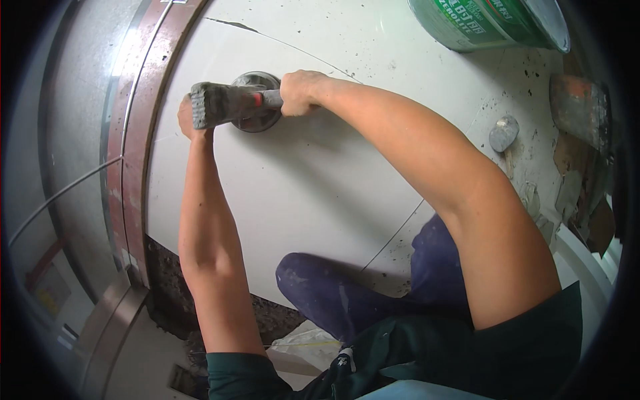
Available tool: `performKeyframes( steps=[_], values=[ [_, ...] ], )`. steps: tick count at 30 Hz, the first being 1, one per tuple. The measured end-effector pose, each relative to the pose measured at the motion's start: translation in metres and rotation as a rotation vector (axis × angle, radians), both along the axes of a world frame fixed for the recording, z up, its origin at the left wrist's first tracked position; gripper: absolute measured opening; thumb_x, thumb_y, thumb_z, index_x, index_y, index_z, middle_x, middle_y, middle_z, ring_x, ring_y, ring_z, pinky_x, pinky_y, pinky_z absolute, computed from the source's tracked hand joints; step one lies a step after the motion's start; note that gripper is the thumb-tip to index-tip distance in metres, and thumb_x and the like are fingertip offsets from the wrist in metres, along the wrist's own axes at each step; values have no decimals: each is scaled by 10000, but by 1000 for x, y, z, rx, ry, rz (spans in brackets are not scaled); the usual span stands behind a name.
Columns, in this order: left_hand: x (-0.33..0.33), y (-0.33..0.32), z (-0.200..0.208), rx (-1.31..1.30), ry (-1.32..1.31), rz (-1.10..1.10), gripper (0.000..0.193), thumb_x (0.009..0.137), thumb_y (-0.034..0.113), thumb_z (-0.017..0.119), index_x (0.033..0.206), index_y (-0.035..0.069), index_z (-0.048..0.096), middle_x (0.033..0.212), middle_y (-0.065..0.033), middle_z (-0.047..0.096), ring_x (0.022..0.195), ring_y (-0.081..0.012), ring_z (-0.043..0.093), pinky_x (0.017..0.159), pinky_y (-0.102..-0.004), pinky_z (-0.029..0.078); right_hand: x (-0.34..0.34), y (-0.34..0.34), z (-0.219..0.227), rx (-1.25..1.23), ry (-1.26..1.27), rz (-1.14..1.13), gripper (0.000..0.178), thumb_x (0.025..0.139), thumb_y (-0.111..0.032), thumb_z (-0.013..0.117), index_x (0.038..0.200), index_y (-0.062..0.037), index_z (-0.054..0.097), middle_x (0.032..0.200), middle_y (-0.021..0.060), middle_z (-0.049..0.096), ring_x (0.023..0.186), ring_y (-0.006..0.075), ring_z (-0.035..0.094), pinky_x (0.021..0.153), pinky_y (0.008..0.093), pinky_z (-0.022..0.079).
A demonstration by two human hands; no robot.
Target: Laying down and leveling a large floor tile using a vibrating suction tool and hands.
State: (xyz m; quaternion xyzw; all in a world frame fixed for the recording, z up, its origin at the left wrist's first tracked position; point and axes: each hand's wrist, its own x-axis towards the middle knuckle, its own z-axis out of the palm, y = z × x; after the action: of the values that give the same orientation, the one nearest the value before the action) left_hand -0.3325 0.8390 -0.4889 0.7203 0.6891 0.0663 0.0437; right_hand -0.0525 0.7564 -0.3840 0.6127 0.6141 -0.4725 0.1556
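A grey tile vibrator (pixel 230 105) with a red spot on its body rests on a large white floor tile (pixel 267 200). Its round suction base (pixel 270 81) lies against the tile's face. My right hand (pixel 300 93) is closed around the grey handle on the right side. At the opposite end, my left hand (pixel 185 119) is curled against the tool, its fingers mostly hidden behind the ribbed grey block. Both arms are stretched forward over the tile.
A green bucket (pixel 480 27) stands at the far right. A mallet (pixel 504 133) and a dirty trowel-like tool (pixel 579 110) lie below it. Along the left runs a reddish-brown sill (pixel 133 107) with a thin cable (pixel 137 73). Dark rough mortar (pixel 267 317) shows by the tile's near edge.
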Motion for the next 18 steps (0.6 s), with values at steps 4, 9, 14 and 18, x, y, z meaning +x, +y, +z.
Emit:
performKeyframes(
  steps=[4,9,14,18],
  values=[
    [36,-12,13,-162,-104,12,310,865,356,671,959,72,750,1035,-155,751,993,-325,728,867,-397,570,11,-5,-12,-39,-7,-8,373,772,-191,644,1095,-34,748,1110,186,733,1041,314,713,899,411,559],
    [-7,-6,-11,49,113,-142,328,940,432,640,948,127,761,931,-101,760,839,-304,736,786,-408,557,-1,-15,14,76,46,9,490,787,-408,750,1119,-48,745,1132,162,735,1061,306,708,927,423,556],
    [-27,17,-32,174,156,-110,345,843,430,715,1011,131,752,1027,-114,757,958,-296,734,818,-383,572,-10,-13,-7,234,49,-71,595,805,-567,712,1082,-42,752,1065,146,753,1002,305,717,903,404,560],
    [-35,32,-27,175,224,-340,417,815,476,743,1036,123,751,1007,-110,763,955,-319,735,814,-407,569,-6,-9,-2,218,51,-52,450,788,-448,712,981,-47,777,957,155,757,926,293,726,831,407,564]
  ],
)
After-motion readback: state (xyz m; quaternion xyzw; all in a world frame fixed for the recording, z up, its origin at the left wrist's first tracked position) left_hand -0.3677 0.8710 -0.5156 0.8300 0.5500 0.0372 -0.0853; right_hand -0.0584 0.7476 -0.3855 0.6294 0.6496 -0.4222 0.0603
